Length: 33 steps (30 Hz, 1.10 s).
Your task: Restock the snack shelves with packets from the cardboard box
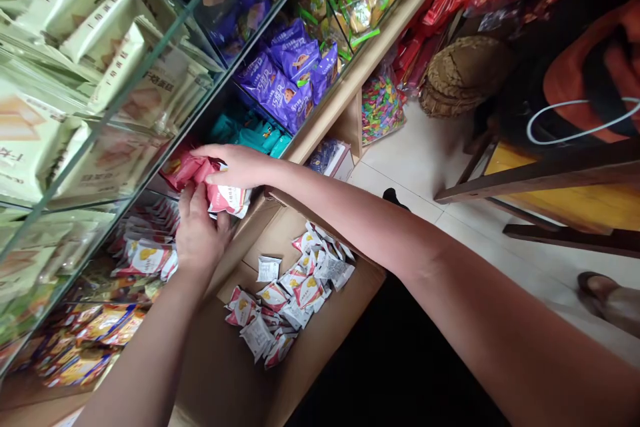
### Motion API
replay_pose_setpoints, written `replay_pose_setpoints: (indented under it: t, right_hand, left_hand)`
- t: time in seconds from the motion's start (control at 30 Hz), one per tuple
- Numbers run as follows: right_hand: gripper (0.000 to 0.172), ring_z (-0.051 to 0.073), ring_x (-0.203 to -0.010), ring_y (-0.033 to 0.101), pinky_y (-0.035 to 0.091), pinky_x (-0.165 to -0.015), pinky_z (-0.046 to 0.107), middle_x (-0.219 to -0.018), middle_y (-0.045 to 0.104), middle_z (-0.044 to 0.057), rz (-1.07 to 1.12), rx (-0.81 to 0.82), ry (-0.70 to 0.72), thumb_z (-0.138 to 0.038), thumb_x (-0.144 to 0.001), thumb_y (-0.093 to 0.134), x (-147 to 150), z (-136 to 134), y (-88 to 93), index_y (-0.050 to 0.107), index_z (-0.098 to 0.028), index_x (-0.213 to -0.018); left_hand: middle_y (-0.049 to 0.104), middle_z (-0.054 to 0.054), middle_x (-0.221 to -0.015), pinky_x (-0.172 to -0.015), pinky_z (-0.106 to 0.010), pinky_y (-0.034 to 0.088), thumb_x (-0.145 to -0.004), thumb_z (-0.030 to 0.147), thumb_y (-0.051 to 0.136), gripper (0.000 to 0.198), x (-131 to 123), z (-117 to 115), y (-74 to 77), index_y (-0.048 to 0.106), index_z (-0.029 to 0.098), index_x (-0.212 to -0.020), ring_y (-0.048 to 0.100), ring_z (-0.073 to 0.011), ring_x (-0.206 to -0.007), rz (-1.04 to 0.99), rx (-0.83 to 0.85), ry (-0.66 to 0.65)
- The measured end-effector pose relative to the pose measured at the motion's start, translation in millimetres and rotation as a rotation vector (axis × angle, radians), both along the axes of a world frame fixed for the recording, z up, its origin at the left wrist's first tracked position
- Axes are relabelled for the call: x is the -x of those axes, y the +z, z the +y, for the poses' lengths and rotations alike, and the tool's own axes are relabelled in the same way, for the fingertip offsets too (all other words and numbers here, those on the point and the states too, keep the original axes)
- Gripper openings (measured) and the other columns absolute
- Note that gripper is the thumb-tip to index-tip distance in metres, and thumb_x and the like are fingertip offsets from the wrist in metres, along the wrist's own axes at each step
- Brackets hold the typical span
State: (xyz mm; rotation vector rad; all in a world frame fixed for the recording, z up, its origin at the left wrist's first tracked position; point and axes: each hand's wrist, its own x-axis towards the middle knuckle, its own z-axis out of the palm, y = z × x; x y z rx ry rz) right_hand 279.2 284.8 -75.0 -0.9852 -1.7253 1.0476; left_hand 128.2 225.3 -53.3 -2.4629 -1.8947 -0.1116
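My left hand [201,230] is curled against small red and white snack packets [227,199] at a shelf compartment. From the other side, my right hand [237,165] has its fingers wrapped over the same packets and a red wrapper [187,170]. Below my hands stands an open cardboard box [220,340] with several white and red packets [307,290] lying loose inside. Left of my left hand, a compartment holds a row of similar packets [147,258].
Glass dividers edge the shelf, with purple packets [285,83], teal packets [250,132] and large pale green packets [115,67]. A wooden stool [550,180] stands at the right. A person's foot [597,287] shows on the tiled floor.
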Motion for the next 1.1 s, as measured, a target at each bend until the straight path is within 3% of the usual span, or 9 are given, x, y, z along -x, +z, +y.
replay_pose_setpoints:
  t: [0.23, 0.4, 0.53, 0.67, 0.83, 0.97, 1.1]
  right_hand:
    - [0.023, 0.018, -0.099, 0.055, 0.041, -0.085, 0.026, -0.095, 0.064, 0.004, -0.187, -0.018, 0.072, -0.015, -0.079, 0.052, -3.6, 2.0, 11.4, 0.062, -0.015, -0.100]
    - [0.025, 0.019, -0.107, 0.052, 0.037, -0.094, 0.032, -0.105, 0.062, 0.005, -0.140, -0.029, 0.014, -0.015, -0.079, 0.055, -9.3, -16.9, 20.6, 0.062, -0.018, -0.103]
    - [0.033, 0.018, -0.119, 0.044, 0.030, -0.102, 0.033, -0.118, 0.058, 0.005, -0.027, -0.005, 0.037, -0.011, -0.079, 0.052, -16.9, -43.7, 14.5, 0.060, -0.018, -0.111]
    - [0.039, 0.018, -0.123, 0.040, 0.028, -0.105, 0.032, -0.128, 0.050, 0.011, 0.031, 0.072, 0.006, -0.015, -0.080, 0.052, -26.1, -61.7, 5.7, 0.055, -0.011, -0.119]
    - [0.042, 0.016, -0.123, 0.040, 0.029, -0.105, 0.030, -0.129, 0.048, 0.013, 0.007, 0.117, 0.001, -0.019, -0.082, 0.050, -29.8, -65.2, 1.1, 0.051, -0.008, -0.122]
    - [0.040, 0.016, -0.123, 0.040, 0.028, -0.106, 0.032, -0.130, 0.048, 0.009, -0.033, 0.131, 0.001, -0.021, -0.082, 0.051, -29.7, -66.1, -0.1, 0.053, -0.014, -0.121]
    - [0.040, 0.018, -0.123, 0.040, 0.028, -0.105, 0.034, -0.130, 0.047, 0.010, -0.088, 0.083, -0.016, -0.020, -0.082, 0.051, -30.1, -65.7, 0.3, 0.054, -0.014, -0.121]
  left_hand:
    - [0.030, -0.016, -0.140, -0.098, -0.052, 0.038, -0.078, 0.024, 0.044, 0.057, 3.2, 1.3, -0.8, 0.030, 0.017, -0.133, 0.034, -0.0338, -0.127, -0.027, 0.004, -0.052]
    - [0.030, -0.017, -0.141, -0.099, -0.050, 0.037, -0.077, 0.024, 0.045, 0.061, 2.9, 1.8, 1.6, 0.029, 0.013, -0.134, 0.031, -0.0332, -0.128, -0.027, 0.048, -0.022]
    - [0.031, -0.018, -0.139, -0.096, -0.050, 0.039, -0.076, 0.031, 0.049, 0.064, 2.4, -0.3, 2.7, 0.030, 0.012, -0.134, 0.037, -0.0358, -0.124, -0.014, 0.082, 0.017]
    - [0.037, -0.019, -0.135, -0.092, -0.050, 0.041, -0.081, 0.041, 0.041, 0.058, 0.1, -3.8, 1.9, 0.034, 0.012, -0.131, 0.045, -0.0360, -0.117, -0.017, 0.044, 0.043]
    - [0.036, -0.017, -0.137, -0.095, -0.045, 0.039, -0.083, 0.042, 0.037, 0.058, 1.2, -5.5, -0.5, 0.033, 0.012, -0.132, 0.043, -0.0333, -0.119, -0.031, 0.016, 0.028]
    - [0.028, -0.012, -0.143, -0.098, -0.042, 0.038, -0.083, 0.043, 0.037, 0.060, 4.3, -5.2, -3.3, 0.029, 0.014, -0.135, 0.037, -0.0302, -0.125, -0.062, 0.019, 0.028]
    - [0.026, -0.010, -0.145, -0.095, -0.043, 0.041, -0.083, 0.042, 0.037, 0.060, 5.4, -4.9, -5.3, 0.029, 0.015, -0.135, 0.036, -0.0299, -0.126, -0.069, 0.025, 0.045]
